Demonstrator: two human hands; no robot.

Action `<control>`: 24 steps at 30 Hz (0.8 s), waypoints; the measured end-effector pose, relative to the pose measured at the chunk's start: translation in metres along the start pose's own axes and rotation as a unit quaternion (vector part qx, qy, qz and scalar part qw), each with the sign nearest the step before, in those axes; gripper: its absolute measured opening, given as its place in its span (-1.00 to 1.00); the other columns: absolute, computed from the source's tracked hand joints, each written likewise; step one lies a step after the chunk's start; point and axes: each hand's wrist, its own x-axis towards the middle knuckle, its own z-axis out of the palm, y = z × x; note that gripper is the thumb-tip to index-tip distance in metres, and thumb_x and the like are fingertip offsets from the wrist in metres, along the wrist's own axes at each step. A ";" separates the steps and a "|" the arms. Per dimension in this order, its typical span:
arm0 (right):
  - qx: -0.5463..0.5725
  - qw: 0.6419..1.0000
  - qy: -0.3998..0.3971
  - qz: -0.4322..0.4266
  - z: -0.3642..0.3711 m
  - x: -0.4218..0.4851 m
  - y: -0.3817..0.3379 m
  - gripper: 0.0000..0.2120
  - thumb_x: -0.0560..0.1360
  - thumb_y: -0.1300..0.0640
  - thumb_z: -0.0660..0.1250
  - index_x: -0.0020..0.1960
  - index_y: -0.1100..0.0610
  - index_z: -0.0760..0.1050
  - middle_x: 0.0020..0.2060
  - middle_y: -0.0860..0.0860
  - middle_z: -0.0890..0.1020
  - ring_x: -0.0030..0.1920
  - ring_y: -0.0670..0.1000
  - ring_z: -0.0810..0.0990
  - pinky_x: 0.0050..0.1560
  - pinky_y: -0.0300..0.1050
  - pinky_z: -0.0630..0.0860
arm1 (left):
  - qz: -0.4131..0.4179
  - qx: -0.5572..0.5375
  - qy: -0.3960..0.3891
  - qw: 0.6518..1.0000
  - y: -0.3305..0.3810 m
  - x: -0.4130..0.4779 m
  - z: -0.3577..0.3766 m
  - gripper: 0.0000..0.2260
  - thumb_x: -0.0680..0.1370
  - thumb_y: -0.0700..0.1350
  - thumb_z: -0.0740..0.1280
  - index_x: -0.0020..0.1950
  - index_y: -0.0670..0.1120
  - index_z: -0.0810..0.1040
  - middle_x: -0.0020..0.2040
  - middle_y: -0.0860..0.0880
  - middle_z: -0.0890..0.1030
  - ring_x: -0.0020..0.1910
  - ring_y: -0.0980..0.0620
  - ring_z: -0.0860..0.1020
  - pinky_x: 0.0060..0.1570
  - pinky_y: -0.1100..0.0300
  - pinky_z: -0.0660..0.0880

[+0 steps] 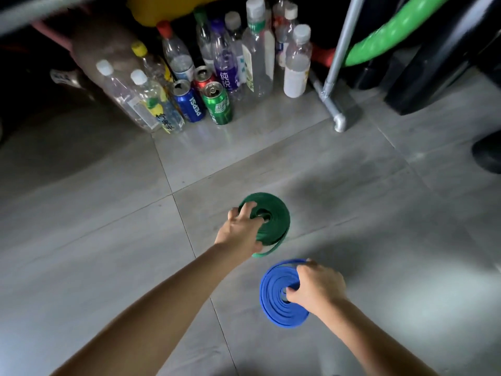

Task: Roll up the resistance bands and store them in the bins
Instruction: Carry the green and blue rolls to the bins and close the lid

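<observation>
A green resistance band (276, 215), rolled into a coil, is held above the grey tiled floor by my left hand (241, 232), whose fingers curl over the coil's left rim and into its centre hole. A loose end hangs from its lower edge. Lower and to the right, a blue rolled band (273, 297) is gripped by my right hand (317, 289), with fingers hooked into the centre and over the top rim. No bin is in view.
Several plastic bottles (296, 63) and drink cans (217, 103) stand on the floor at the back. A grey metal pipe frame (336, 66) rises at the right, with a green hoop (390, 31) and dark objects behind it.
</observation>
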 end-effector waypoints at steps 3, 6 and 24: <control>0.026 0.998 0.018 0.049 -0.052 -0.056 0.009 -0.65 0.31 -0.23 0.28 -0.08 0.00 0.50 -0.07 -0.06 0.57 -0.09 0.01 0.61 -0.23 -0.21 0.35 | -0.023 -0.032 0.029 0.999 -0.007 -0.066 -0.048 -0.52 0.39 -0.03 0.41 0.31 0.07 0.45 0.43 0.04 0.14 0.35 -0.11 0.16 0.12 0.03 0.47; 0.057 0.995 0.037 0.072 -0.124 -0.125 0.002 -0.58 0.29 -0.26 0.30 0.02 -0.02 0.52 -0.04 -0.06 0.58 -0.03 0.02 0.61 -0.15 -0.19 0.41 | -0.048 -0.053 0.035 0.997 -0.004 -0.152 -0.110 -0.51 0.37 0.00 0.42 0.30 0.10 0.49 0.38 0.03 0.21 0.32 -0.11 0.20 0.13 0.02 0.48; 0.049 0.987 -0.004 -0.152 -0.456 -0.528 -0.193 -0.63 0.27 -0.24 0.41 -0.37 0.04 0.39 -0.39 -0.07 0.53 -0.30 0.05 0.48 -0.34 -0.11 0.38 | -0.327 -0.260 0.223 0.881 0.088 -0.703 -0.388 -0.45 0.31 0.10 0.44 0.30 0.17 0.49 0.35 0.06 0.26 0.24 -0.08 0.32 0.18 0.21 0.38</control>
